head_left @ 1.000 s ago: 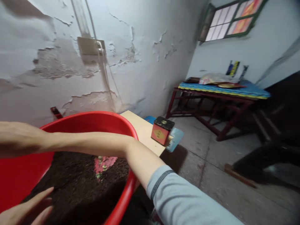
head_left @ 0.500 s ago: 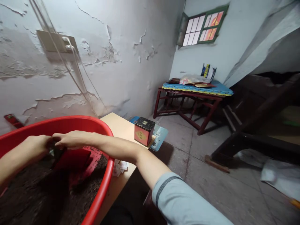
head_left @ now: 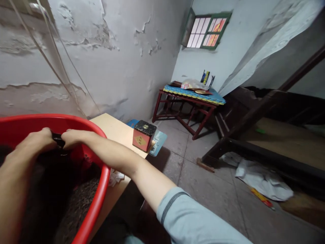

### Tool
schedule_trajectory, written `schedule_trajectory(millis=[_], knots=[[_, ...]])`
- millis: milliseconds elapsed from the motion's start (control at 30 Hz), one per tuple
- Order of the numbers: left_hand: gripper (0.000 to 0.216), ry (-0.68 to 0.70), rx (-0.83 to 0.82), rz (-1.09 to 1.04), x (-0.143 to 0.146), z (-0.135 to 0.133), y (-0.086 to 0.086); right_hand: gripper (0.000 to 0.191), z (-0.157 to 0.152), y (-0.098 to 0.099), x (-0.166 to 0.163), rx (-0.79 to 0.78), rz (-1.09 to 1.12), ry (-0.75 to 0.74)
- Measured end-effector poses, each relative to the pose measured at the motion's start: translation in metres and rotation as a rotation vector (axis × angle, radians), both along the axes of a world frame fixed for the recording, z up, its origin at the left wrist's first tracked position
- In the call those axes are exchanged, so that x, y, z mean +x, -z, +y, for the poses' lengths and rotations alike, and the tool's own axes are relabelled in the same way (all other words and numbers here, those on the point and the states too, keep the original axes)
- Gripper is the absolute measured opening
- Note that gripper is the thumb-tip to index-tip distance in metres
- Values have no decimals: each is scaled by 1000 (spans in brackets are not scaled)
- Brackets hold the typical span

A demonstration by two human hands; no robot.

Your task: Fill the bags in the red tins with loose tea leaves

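Observation:
Both of my hands are over a large red plastic tub (head_left: 101, 189) at the left, which holds dark, loose, dry bits that look like tea leaves (head_left: 78, 206). Between my hands is a dark, glossy bag-like object (head_left: 59, 139); its lower part is lost in shadow. My left hand (head_left: 38, 142) grips it on one side with closed fingers. On the other side my right hand (head_left: 74, 137) pinches it, the forearm reaching across the tub's rim. A red tea tin (head_left: 141, 139) with a black lid stands on the table beyond my right forearm.
The tub rests on a pale wooden table (head_left: 114, 130), with crumpled white paper (head_left: 116, 178) beside it. A peeling wall (head_left: 96, 67) rises behind. Further off are a dark red table (head_left: 188, 125) topped with blue mats and a dark wooden bed frame (head_left: 243, 145).
The view has swung right and closer over the tub. The red flat piece seen below my hands is now mostly hidden, and the dark object shows between my hands.

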State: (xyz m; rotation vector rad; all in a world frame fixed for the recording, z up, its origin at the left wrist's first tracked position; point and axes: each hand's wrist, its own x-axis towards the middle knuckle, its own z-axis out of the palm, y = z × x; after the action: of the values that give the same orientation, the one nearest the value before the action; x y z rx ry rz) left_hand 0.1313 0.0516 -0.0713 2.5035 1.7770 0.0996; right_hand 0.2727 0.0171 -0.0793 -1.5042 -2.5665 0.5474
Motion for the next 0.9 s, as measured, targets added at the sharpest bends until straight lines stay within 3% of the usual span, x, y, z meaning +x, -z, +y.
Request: schedule_trajectory(millis=[67, 100, 133, 200, 267, 400, 533, 633, 700, 767, 833, 900], knots=[[22, 8, -90, 106, -1, -9, -10, 21, -6, -1, -1, 25, 49, 40], [30, 27, -80, 106, -2, -16, -15, 22, -9, -1, 0, 53, 75, 66], [34, 24, -66, 108, -3, -24, -19, 25, -11, -1, 0, 122, 113, 183], [42, 98, -68, 74, -4, -39, -23, 19, -14, -1, 1, 169, 194, 234], [43, -2, -58, 96, -2, -49, -23, 17, -14, -2, 1, 231, 358, 321], [49, -45, -71, -141, 1, -53, -18, 14, -14, -5, 1, 455, 599, 526], [64, -12, 53, -400, -8, -57, -32, 25, -17, -8, 6, 512, 758, 409], [50, 34, 27, -430, -31, -68, -61, 38, -18, -8, 6, 539, 815, 382], [46, 18, 10, -364, -56, -79, -82, 45, -19, -7, 3, 528, 751, 397], [56, -34, 38, -220, -83, -93, -95, 40, -21, -2, -2, 493, 630, 374], [55, -149, 112, -8, -109, -108, -96, 28, -24, 3, -6, 436, 462, 284], [43, -280, 186, 211, -131, -121, -83, 21, -25, 9, -10, 395, 259, 159]])
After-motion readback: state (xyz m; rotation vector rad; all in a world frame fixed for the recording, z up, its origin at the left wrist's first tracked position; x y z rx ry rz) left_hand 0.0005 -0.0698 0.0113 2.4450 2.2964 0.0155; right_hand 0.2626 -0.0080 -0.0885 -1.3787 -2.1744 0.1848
